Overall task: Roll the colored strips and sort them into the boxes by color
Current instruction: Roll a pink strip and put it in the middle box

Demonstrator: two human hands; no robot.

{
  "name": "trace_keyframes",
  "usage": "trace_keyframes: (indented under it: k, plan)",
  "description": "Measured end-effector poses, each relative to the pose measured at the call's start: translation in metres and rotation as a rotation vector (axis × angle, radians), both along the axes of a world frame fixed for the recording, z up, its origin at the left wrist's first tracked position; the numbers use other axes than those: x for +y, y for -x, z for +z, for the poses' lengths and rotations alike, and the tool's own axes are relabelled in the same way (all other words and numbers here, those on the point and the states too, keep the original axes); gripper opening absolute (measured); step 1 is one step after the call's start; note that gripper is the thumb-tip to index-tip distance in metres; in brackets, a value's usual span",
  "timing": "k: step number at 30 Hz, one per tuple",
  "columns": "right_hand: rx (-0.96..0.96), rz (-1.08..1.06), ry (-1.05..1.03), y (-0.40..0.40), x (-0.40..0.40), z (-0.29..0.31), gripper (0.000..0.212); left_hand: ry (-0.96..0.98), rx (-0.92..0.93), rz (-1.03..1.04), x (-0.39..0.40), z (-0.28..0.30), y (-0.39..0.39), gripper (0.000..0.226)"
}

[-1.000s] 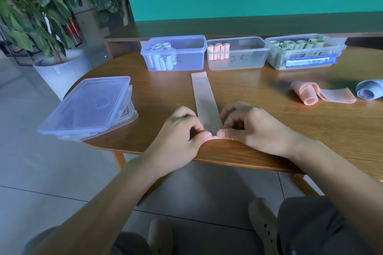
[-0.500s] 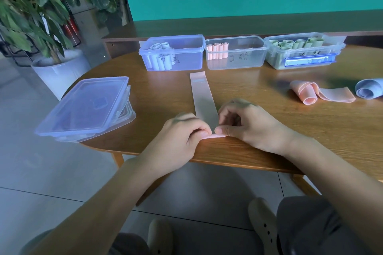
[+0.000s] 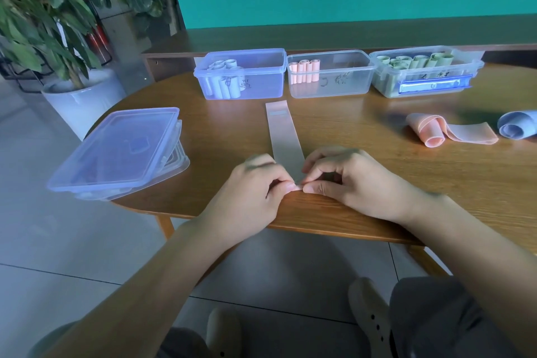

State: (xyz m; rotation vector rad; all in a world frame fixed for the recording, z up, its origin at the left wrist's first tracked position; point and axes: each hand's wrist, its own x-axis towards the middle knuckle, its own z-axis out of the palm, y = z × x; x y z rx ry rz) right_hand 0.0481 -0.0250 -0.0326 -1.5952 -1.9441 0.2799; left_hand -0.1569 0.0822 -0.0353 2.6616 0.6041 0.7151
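Dim, cool bluish light, soft shadows, wide-angle bending at edges, slight motion blur

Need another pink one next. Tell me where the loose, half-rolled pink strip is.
In the head view the half-rolled pink strip lies on the table's right side, in front of the green-roll box, just left of the blue roll.

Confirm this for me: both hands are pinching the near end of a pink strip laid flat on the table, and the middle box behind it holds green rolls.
One detail is off. In the head view the middle box holds pink rolls; the green rolls are in the box to its right. The rest stands: the left hand and right hand pinch the near end of the pink strip lying flat on the table.
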Motion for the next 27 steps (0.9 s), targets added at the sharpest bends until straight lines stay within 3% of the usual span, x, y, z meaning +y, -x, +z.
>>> trace_keyframes:
  k: [11, 17, 27]
  plan:
    - [-0.176, -0.041, -0.079, 0.0043, 0.0, -0.0031, 0.021, 0.013, 0.015, -0.033, 0.0016, 0.0005, 0.0024, 0.016]
    - [-0.049, -0.052, -0.096, 0.0042, 0.0009, -0.0046, 0.016, 0.041, 0.008, -0.004, 0.0043, -0.0008, -0.0003, 0.013]
    - [-0.056, -0.054, -0.1, 0.0007, 0.0084, -0.0065, 0.013, 0.058, -0.023, 0.057, 0.0036, 0.0001, -0.0012, 0.019]
